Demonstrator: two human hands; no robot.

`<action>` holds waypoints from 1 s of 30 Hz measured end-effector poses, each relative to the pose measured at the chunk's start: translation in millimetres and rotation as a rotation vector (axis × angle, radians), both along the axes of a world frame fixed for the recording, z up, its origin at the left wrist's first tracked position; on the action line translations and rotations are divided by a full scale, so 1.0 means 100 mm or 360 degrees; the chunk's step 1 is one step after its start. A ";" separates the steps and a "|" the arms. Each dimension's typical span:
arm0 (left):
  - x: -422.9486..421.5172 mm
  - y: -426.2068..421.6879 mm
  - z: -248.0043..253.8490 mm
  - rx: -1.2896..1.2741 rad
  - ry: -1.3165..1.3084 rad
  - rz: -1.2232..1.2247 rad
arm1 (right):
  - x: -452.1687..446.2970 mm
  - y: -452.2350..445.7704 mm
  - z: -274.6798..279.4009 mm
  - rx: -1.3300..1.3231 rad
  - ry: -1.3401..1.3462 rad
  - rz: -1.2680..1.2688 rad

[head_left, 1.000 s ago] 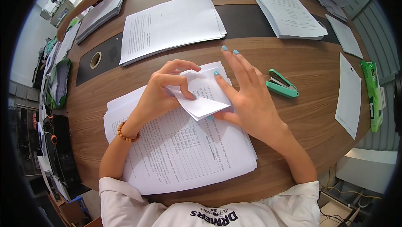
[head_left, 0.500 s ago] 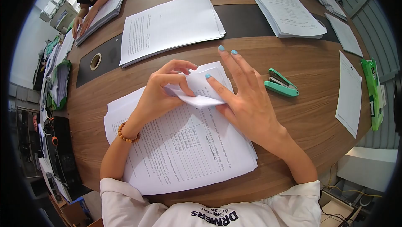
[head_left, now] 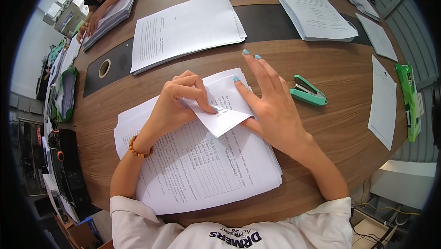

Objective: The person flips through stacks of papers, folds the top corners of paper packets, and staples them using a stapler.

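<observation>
Your work is at the upper part of the paper stack [head_left: 197, 194], where a corner of the top paper is turned back into a folded flap [head_left: 219, 123]; the step in hand looks like handling that fold. Your left hand [head_left: 179, 100], over the stack's upper left, has its index finger curled tight with the tip on the flap, seemingly pinching it, though the thumb is hidden and you can't confirm the grip from here. Your right hand [head_left: 278, 106], at the stack's upper right, is spread wide and grips nothing: the index tip meets the page above the flap, and the thumb reaches toward the flap's right edge. The green stapler [head_left: 308, 92] lies right of the stack, untouched. The next move seems to call for a light, steady left pinch and control of the loose edge.
</observation>
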State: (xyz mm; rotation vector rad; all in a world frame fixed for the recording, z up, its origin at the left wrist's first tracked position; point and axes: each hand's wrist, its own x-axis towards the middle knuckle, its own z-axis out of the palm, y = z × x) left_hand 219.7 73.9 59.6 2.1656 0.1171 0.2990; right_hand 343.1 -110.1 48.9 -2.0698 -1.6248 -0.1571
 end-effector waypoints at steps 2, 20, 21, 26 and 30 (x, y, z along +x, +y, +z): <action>0.00 -0.01 0.01 0.0003 -0.0016 0.0009 | -0.02 0.01 0.00 -0.0029 -0.0021 -0.0015; 0.04 -0.11 0.09 -0.0043 -0.0091 0.0166 | -0.05 0.01 -0.01 0.0050 0.0064 -0.0086; 0.04 -0.11 0.09 -0.0264 -0.0100 0.0202 | -0.05 0.00 -0.01 0.0030 0.0071 -0.0063; 0.00 0.01 0.01 0.0169 -0.0074 -0.0045 | -0.04 0.02 -0.03 0.0025 0.0062 -0.0022; -0.01 -0.01 0.03 0.0057 -0.0032 -0.0016 | -0.09 0.03 -0.06 0.0074 -0.0052 -0.0061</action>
